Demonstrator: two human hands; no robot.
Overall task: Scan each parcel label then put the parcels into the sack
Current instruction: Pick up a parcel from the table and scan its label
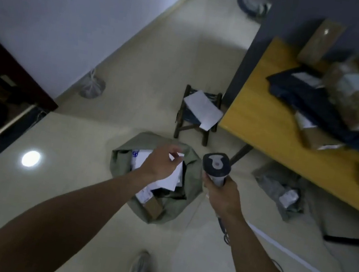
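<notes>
Standing over the sack (123,159) on the floor, mouth open upward, with several parcels lying inside. Pinching a white flat parcel (173,177) by its upper edge in the left hand (160,163), right above the sack mouth. Held hanging like that, probably, so as to drop straight in without catching the rim.

Gripping the scanner (216,165) by its handle in the right hand (223,196), just beside the sack and not over it, head pointing away from the parcel. Held ready, presumably, for the next label. Trailing below that wrist, a cable (226,235) toward the floor.

Off to the right, well apart from the sack: more parcels (355,102) heaped on the yellow counter (258,124), apparently awaiting a scan.

Judged stage: depositing one item, pile not yet cleared. Cannot tell whether this label was read.
</notes>
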